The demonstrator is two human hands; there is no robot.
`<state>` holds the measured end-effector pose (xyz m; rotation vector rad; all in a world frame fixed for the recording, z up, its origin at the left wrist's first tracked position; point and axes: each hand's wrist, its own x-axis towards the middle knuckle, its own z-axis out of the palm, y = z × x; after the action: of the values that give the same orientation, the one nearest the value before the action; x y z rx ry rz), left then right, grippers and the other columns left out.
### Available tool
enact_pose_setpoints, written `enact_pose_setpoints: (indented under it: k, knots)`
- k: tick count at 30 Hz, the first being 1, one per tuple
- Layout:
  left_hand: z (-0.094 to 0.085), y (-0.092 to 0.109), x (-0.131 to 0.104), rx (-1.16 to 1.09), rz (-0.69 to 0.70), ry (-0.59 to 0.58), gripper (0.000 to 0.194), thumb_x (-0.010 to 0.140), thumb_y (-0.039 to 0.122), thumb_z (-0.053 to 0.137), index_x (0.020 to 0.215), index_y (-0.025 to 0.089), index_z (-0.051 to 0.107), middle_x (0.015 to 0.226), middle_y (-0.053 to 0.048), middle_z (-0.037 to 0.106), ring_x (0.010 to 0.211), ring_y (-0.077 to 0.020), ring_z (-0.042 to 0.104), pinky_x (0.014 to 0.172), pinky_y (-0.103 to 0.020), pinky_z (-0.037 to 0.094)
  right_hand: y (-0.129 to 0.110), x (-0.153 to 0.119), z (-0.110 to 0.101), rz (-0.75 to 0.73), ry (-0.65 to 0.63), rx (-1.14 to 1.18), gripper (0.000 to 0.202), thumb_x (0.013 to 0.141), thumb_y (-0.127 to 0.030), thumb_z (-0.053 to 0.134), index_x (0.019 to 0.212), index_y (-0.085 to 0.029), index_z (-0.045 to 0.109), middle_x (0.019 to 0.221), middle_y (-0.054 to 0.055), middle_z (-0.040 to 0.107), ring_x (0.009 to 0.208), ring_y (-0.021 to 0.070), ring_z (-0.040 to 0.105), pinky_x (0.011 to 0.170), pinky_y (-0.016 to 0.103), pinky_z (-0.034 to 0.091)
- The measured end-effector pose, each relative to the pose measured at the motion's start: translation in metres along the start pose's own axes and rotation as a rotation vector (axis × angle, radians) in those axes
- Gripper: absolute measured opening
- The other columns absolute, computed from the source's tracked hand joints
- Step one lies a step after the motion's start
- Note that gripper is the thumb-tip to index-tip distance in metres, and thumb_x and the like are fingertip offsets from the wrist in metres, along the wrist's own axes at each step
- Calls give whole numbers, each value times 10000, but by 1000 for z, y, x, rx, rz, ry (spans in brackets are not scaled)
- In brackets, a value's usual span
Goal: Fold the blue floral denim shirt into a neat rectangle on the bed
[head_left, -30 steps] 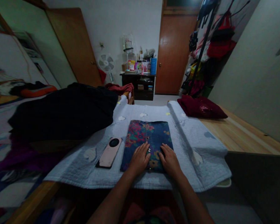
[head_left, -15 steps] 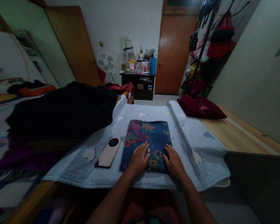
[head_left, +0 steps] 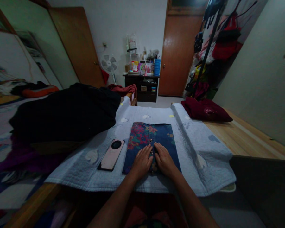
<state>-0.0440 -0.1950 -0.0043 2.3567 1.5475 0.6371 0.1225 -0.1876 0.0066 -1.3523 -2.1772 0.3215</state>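
Observation:
A folded dark-blue denim garment with a floral print (head_left: 140,134) lies flat in front of me, a row of metal buttons down its middle. My left hand (head_left: 142,161) rests palm down on its left half, fingers stretched beside the buttons. On the other side of the buttons, my right hand (head_left: 165,159) also lies flat on the cloth. Both hands are open, and their fingertips nearly meet across the button strip. A pink phone with a round black camera ring (head_left: 111,155) lies face down to the left of the garment.
A pale blue quilted cover (head_left: 147,186) spreads under everything. To the left is a heap of black cloth (head_left: 68,117). At the right, a maroon folded cloth (head_left: 206,109) sits on a wooden ledge (head_left: 256,136). A fan and a dark cabinet (head_left: 142,90) stand at the back.
My right hand has slid left from the garment's right part to beside the buttons. My left hand has stayed in place on the cloth.

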Motion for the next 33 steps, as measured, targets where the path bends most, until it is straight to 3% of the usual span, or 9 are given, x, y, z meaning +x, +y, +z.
enact_pose_setpoints:
  k: [4, 17, 33]
  knots:
    - [0, -1, 0, -2, 7, -4, 492, 986, 328, 338, 1447, 164, 393, 1521, -103, 402, 1413, -200, 344, 1168, -437, 284, 0, -2, 7, 20, -16, -36, 466, 946, -240, 384, 1387, -144, 499, 1468, 115, 463, 1387, 249, 378, 1139, 468, 321]
    - [0, 0, 0, 1, 4, -4, 496, 991, 349, 330, 1454, 178, 386, 1526, -96, 395, 1411, -203, 347, 1165, -435, 282, -2, -5, 0, 115, -34, -88, 463, 960, -308, 401, 1375, -140, 517, 1473, 105, 459, 1390, 246, 370, 1146, 451, 298]
    - [-3, 2, -1, -23, -4, -4, 493, 976, 324, 354, 1448, 189, 398, 1522, -96, 400, 1414, -205, 345, 1164, -443, 284, 29, -20, -2, 152, 71, -113, 433, 957, -345, 426, 1309, -142, 577, 1417, 126, 519, 1351, 255, 424, 1126, 443, 340]
